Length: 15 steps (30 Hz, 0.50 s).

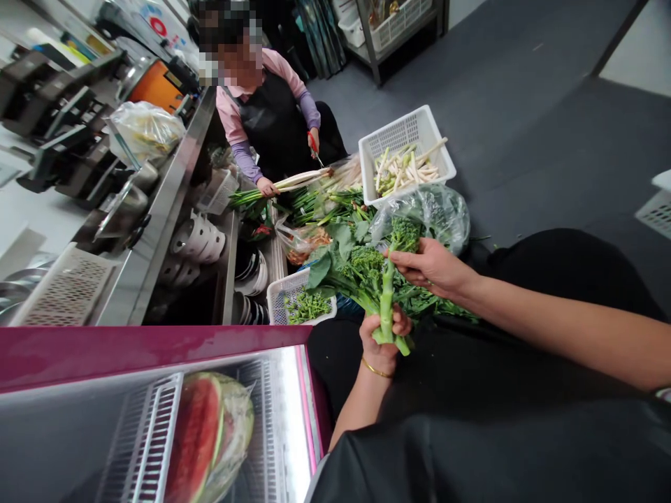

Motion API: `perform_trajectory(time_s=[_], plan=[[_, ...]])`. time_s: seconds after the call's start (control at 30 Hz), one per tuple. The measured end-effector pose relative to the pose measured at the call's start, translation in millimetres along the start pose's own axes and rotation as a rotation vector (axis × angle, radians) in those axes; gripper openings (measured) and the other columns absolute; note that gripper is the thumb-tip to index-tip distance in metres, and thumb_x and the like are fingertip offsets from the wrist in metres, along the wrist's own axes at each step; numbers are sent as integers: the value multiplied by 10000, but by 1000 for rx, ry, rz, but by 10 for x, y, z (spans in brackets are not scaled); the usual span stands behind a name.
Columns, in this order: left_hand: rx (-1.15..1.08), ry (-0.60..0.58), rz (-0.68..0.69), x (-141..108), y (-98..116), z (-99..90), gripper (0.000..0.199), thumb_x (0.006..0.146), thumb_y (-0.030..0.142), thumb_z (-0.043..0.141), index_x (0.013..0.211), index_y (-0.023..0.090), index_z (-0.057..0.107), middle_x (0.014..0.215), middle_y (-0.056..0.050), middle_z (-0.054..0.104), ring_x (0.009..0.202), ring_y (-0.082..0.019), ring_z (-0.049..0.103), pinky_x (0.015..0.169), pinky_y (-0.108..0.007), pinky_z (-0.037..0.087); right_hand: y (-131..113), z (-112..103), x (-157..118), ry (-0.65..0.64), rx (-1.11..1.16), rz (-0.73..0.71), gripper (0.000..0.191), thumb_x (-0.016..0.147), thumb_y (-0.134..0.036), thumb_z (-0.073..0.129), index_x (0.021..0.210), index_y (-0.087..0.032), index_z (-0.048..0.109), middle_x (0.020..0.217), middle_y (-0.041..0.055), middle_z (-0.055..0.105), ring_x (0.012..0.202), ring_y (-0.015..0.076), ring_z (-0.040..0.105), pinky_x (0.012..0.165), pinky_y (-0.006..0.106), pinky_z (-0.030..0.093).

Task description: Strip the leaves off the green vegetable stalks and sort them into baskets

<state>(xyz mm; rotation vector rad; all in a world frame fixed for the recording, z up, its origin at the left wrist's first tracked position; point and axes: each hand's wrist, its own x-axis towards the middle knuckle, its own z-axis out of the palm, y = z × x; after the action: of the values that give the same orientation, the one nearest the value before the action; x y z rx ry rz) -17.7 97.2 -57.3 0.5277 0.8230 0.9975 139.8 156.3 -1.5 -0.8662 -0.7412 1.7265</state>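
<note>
My left hand (385,339) is closed round the lower stalks of a leafy bunch of broccolini (361,269), held over my lap. One thick stem (386,290) with a green floret head stands upright at the front of the bunch. My right hand (433,269) pinches this stem just below its floret, with thumb and fingers together. Beyond the hands lies a clear plastic bag (445,213) with greens in it. Below the bunch, to the left, a white basket (272,307) holds small cut green pieces (307,307).
A person in a black apron (272,115) sits opposite, holding red scissors (313,143) and long scallions (301,180). A white basket (445,164) of cut white stalks stands beyond the bag. At left are a steel counter (157,209) and a fridge with cut watermelon (196,426).
</note>
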Motion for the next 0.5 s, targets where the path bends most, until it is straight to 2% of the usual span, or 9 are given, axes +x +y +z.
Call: perform_trajectory(time_s=[0.1, 0.17, 0.23, 0.3, 0.37, 0.43, 0.5], plan=[[22, 3, 74, -18, -5, 1, 456, 532, 562, 695, 705, 164, 552, 611, -3, 443, 479, -71, 329, 487, -275, 284, 10, -33, 58, 92, -204, -146, 356, 653, -408, 783, 655, -168, 520, 520, -33, 513, 403, 45, 372, 346, 196, 241], [45, -15, 105, -39, 0, 18, 459, 510, 532, 728, 722, 164, 554, 618, -2, 450, 483, -73, 345, 495, -280, 294, 2, -39, 83, 74, -271, -191, 343, 655, -413, 780, 650, -167, 541, 529, -25, 524, 425, 52, 382, 360, 202, 258], [44, -32, 87, -56, 14, 39, 434, 512, 516, 728, 673, 166, 529, 600, 5, 434, 468, -67, 338, 484, -277, 292, 0, -37, 90, -9, -244, -176, 331, 656, -421, 774, 699, -161, 572, 559, -18, 547, 414, 41, 350, 353, 204, 231], [-2, -29, 63, -52, 37, 47, 418, 536, 521, 707, 630, 164, 511, 593, 5, 427, 461, -64, 341, 476, -273, 297, 31, -71, 67, -111, -205, -111, 350, 647, -404, 778, 835, -162, 609, 598, -15, 574, 400, 31, 328, 344, 202, 195], [-73, 12, 56, -18, 59, 20, 371, 571, 478, 700, 629, 151, 534, 606, -9, 455, 484, -71, 385, 492, -268, 332, 98, -197, 11, -132, -218, -9, 416, 650, -395, 773, 967, -177, 615, 592, -21, 568, 379, 25, 301, 336, 201, 152], [-163, 102, 37, 48, 60, -53, 282, 618, 382, 694, 675, 132, 578, 642, -31, 513, 530, -86, 452, 533, -260, 385, 167, -416, -38, -32, -291, 62, 394, 654, -428, 755, 931, -178, 629, 536, -22, 519, 353, 24, 267, 332, 216, 108], [-262, 210, -41, 139, 24, -163, 180, 672, 280, 659, 722, 117, 601, 673, -47, 563, 560, -96, 504, 560, -246, 424, 189, -632, -6, 101, -372, 29, 345, 652, -489, 727, 751, -182, 606, 466, -34, 421, 333, 27, 224, 330, 244, 84]])
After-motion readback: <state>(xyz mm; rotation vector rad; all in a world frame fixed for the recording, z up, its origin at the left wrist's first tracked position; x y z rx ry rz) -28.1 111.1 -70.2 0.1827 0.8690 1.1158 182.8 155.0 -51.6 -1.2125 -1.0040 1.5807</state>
